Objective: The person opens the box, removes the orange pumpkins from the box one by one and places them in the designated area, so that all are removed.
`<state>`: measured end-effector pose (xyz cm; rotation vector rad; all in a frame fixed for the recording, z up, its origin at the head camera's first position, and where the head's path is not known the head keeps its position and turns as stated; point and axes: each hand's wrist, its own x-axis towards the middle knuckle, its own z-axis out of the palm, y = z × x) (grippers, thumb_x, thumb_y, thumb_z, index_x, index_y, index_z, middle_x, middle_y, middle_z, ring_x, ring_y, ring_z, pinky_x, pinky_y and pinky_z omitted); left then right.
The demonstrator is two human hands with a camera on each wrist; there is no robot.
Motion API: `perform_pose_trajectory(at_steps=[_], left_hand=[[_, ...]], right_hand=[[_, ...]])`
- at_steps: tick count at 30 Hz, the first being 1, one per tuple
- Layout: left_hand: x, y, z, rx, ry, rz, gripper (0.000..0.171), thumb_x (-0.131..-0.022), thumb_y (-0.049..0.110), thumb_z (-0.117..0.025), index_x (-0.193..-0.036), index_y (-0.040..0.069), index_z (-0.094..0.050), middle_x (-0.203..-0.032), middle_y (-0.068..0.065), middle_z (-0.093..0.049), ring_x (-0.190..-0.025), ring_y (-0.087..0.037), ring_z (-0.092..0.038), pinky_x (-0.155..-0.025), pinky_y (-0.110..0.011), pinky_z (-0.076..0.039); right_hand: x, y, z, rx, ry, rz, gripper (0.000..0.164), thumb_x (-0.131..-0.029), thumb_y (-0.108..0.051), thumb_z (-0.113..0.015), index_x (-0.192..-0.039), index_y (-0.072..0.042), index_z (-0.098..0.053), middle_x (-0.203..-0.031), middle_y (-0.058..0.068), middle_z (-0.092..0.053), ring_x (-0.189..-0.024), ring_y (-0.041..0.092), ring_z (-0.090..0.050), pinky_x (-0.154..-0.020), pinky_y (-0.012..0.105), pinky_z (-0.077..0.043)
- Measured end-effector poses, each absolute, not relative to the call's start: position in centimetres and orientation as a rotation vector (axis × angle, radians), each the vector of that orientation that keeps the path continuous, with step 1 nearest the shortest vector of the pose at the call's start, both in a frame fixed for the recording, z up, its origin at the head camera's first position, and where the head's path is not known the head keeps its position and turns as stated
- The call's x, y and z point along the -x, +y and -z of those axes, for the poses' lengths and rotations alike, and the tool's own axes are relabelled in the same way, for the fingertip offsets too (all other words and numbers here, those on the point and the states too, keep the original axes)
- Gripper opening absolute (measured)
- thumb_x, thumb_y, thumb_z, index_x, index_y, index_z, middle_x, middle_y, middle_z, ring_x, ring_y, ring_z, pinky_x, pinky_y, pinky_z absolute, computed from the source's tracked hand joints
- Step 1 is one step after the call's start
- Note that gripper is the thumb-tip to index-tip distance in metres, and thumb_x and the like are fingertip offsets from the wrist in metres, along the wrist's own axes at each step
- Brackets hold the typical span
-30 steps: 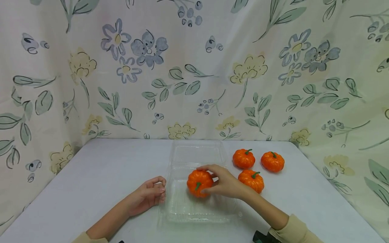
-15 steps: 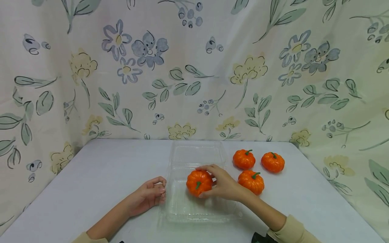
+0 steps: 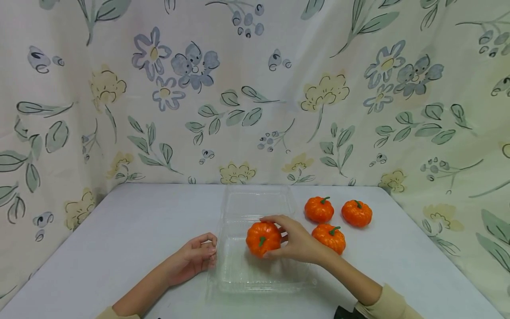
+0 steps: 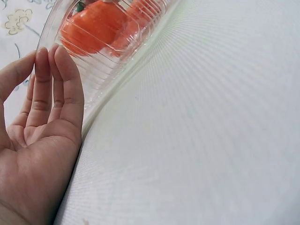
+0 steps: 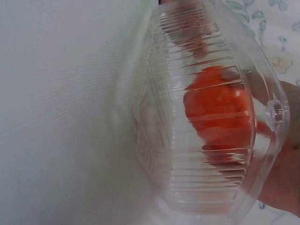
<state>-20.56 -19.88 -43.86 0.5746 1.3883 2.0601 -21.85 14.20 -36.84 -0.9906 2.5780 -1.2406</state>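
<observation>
A clear plastic clamshell container (image 3: 263,279) lies opened out on the table, its lid (image 3: 259,201) folded back on the far side. My right hand (image 3: 296,241) grips a small orange pumpkin (image 3: 263,239) with a green stem, held over the container's base. Through the ribbed clear wall, the right wrist view shows that pumpkin (image 5: 220,110) with my right hand (image 5: 281,178) behind it. At the container's left edge, my left hand (image 3: 195,257) pinches the rim between thumb and fingertips. The left wrist view shows this left hand (image 4: 42,126) up close.
Three more orange pumpkins stand right of the container: one at the back (image 3: 319,209), one farther right (image 3: 356,213), and one nearer (image 3: 330,239), close behind my right forearm. A floral curtain (image 3: 255,88) hangs behind the white table (image 3: 139,221).
The right hand and its pumpkin have shifted only slightly, a little to the right. The left hand stays at the container's rim, and the other pumpkins have not moved.
</observation>
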Motion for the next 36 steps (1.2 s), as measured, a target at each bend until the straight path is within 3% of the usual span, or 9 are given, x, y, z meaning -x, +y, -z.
perform_pose_trajectory(at_steps=[9,29,36], left_hand=[[20.5,-19.9,43.8,-0.582,1.39,-2.058,0.017,-0.11,0.003,-0.043,-0.115,0.016,-0.053,-0.094,0.009,-0.064,-0.087,-0.006,-0.064,-0.083,-0.024,-0.055],[20.3,-19.7,43.4,-0.623,1.378,-2.066,0.019,-0.109,0.001,-0.044,-0.114,0.016,-0.055,-0.093,0.009,-0.064,-0.086,-0.005,-0.063,-0.081,-0.023,-0.054],[20.3,-19.7,43.5,-0.628,1.36,-2.073,0.021,-0.109,0.0,-0.043,-0.113,0.016,-0.055,-0.093,0.009,-0.065,-0.086,-0.005,-0.063,-0.081,-0.022,-0.054]], right_hand=[[21.3,15.2,36.7,0.926,2.58,1.299,0.073,-0.084,-0.02,-0.091,-0.146,-0.009,-0.055,-0.141,0.013,-0.063,-0.115,0.031,-0.066,-0.09,0.028,-0.059],[19.6,18.1,35.8,0.855,2.621,1.39,0.07,-0.082,-0.019,-0.092,-0.14,-0.004,-0.054,-0.14,0.019,-0.061,-0.117,0.035,-0.067,-0.09,0.034,-0.061],[19.0,18.9,35.4,0.851,2.626,1.422,0.07,-0.083,-0.018,-0.092,-0.14,-0.006,-0.054,-0.141,0.02,-0.06,-0.112,0.031,-0.069,-0.085,0.033,-0.062]])
